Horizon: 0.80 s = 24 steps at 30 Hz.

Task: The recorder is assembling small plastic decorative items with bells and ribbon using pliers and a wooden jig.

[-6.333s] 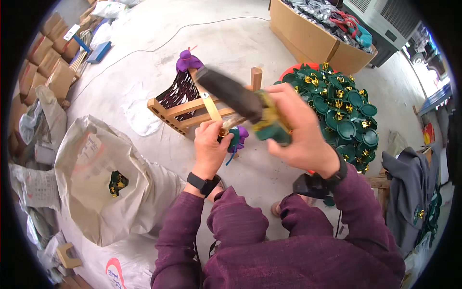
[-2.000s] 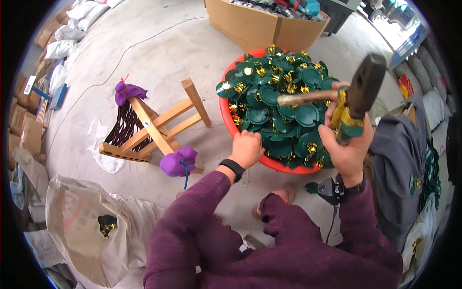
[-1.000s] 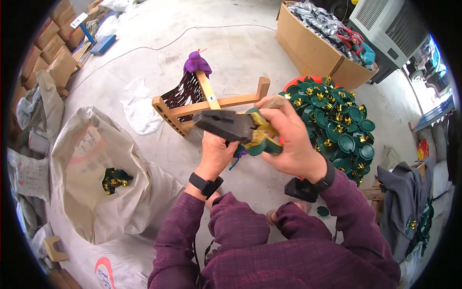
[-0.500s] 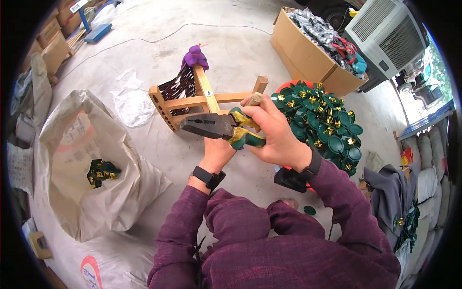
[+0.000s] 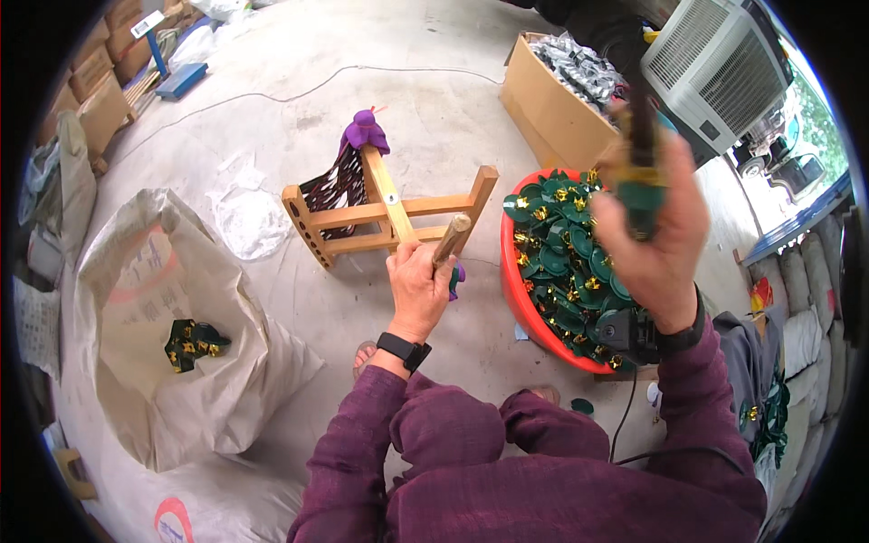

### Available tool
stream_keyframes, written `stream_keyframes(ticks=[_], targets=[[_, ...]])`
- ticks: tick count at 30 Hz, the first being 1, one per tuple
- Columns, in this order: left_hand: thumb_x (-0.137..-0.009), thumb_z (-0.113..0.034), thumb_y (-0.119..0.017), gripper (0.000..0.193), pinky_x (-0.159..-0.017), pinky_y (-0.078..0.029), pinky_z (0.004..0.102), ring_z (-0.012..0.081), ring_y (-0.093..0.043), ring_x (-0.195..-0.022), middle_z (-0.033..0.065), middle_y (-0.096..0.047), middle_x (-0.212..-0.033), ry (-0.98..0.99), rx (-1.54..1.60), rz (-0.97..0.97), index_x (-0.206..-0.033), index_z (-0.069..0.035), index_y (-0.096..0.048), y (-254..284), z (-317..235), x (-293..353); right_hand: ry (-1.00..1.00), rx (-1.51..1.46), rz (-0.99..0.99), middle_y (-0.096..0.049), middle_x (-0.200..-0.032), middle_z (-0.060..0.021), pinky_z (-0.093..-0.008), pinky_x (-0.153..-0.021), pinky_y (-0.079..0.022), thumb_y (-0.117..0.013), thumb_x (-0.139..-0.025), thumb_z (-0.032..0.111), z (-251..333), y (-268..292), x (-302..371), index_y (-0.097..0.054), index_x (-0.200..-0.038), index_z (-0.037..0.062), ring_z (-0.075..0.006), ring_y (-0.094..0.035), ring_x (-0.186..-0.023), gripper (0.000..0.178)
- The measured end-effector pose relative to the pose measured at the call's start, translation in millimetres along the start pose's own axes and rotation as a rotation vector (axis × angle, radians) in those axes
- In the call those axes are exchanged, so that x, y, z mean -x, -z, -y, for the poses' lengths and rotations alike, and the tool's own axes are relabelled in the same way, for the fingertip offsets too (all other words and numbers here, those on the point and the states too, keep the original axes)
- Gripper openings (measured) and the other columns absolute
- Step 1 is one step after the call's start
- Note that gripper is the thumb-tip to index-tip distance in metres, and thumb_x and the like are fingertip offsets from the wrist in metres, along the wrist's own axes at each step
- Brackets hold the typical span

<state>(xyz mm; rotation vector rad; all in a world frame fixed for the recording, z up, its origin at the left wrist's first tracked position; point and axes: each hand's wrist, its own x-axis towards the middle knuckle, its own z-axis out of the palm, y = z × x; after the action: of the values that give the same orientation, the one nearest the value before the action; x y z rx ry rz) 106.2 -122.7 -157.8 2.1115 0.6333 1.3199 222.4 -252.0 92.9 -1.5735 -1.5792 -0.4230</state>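
My left hand (image 5: pixel 416 290) is closed round a round wooden stick (image 5: pixel 453 237), its end sticking up past my fingers. Close by lies a wooden folding stool (image 5: pixel 348 215) tipped over, with dark woven cords and purple cloth tied at its end. My fingers overlap the stool's bar; whether they touch it I cannot tell. Up at the right, my right hand (image 5: pixel 668 240) grips pliers (image 5: pixel 641 201) with green and yellow handles, blurred by motion. Below it stands a red tub (image 5: pixel 518 303) heaped with green discs bearing gold clips (image 5: pixel 566 258).
A large pale sack (image 5: pixel 118 362) stands open at the left, a green and gold bunch (image 5: pixel 192 344) inside. Behind the tub are a cardboard box (image 5: pixel 552 100) of wrapped items and a grey air cooler (image 5: pixel 715 72). A cable (image 5: pixel 353 69) crosses the floor.
My right hand has swung up and right with the pliers, away from my left hand. My left hand and the stick have shifted slightly; the stool lies nearly as before.
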Motion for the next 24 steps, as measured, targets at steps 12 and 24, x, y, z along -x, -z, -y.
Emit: stream_keyframes(ticks=[12, 24], targets=[[-0.074, -0.009, -0.069, 0.023, -0.076, -0.045, 0.0422, 0.0327, -0.058, -0.089, 0.0123, -0.061, -0.086, 0.103, 0.136, 0.044, -0.096, -0.009, -0.063, -1, -4, 13, 0.038, -0.214, 0.473, -0.04, -0.138, -0.027, -0.0379, -0.091, -0.045, -0.068, -0.061, -0.001, 3, -64, 54, -0.055, -0.11, 0.0019, -0.0416, -0.053, -0.11, 0.051], [-0.087, -0.009, -0.057, 0.017, -0.077, -0.044, 0.04, 0.0293, -0.056, -0.085, 0.0117, -0.058, -0.09, 0.33, -0.286, -0.196, -0.101, -0.003, -0.062, 192, 62, 16, -0.245, -0.328, 0.087, -0.053, -0.108, -0.0173, -0.0334, -0.092, -0.042, -0.062, -0.061, 0.002, -14, 11, 57, -0.053, -0.109, -0.0023, -0.0332, -0.054, -0.101, 0.05]])
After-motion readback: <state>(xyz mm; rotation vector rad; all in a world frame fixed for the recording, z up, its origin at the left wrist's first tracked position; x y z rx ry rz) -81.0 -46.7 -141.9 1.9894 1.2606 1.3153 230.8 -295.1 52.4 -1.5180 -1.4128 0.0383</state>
